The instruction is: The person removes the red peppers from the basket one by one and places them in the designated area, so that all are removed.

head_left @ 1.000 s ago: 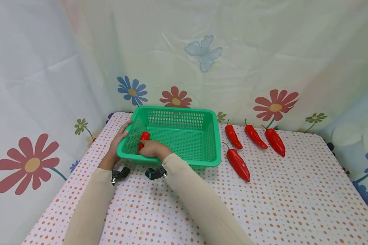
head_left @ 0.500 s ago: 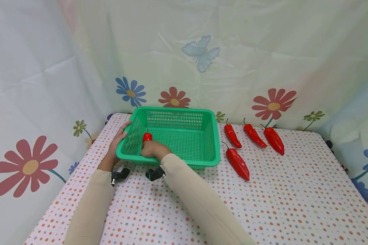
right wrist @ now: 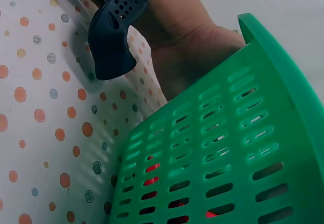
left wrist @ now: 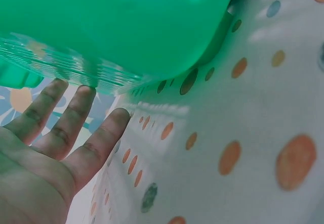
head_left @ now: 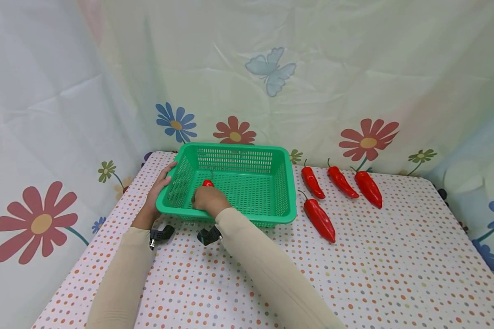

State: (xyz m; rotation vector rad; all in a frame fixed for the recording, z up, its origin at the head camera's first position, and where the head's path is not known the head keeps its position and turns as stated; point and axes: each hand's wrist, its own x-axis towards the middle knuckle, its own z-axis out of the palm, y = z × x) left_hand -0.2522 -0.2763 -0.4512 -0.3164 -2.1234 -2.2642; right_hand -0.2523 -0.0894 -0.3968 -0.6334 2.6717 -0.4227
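A green plastic basket [head_left: 247, 218] with slotted walls stands on the dotted tablecloth. My left hand [head_left: 155, 194] rests against its left outer side. In the left wrist view the fingers of the left hand [left wrist: 61, 148] are straight and spread, tips by the slotted wall. My right hand [head_left: 211, 199] reaches over the front rim and grips a red pepper [head_left: 207, 183] low inside the basket's left part. Only the pepper's top and stem show beyond the hand. Through the slots of the basket [right wrist: 298, 97] in the right wrist view, bits of red show; the right fingers are hidden there.
To the basket's right lie several red peppers: one at the front [head_left: 319, 220], a row behind it with a left pepper [head_left: 313, 183], a middle pepper [head_left: 342, 182] and a right pepper [head_left: 368, 189]. A flowered curtain [head_left: 214, 82] hangs behind the table.
Inside the basket, my right hand and the red pepper have shifted a little to the right, and the hand now covers more of the pepper. The left hand stays at the basket's side.
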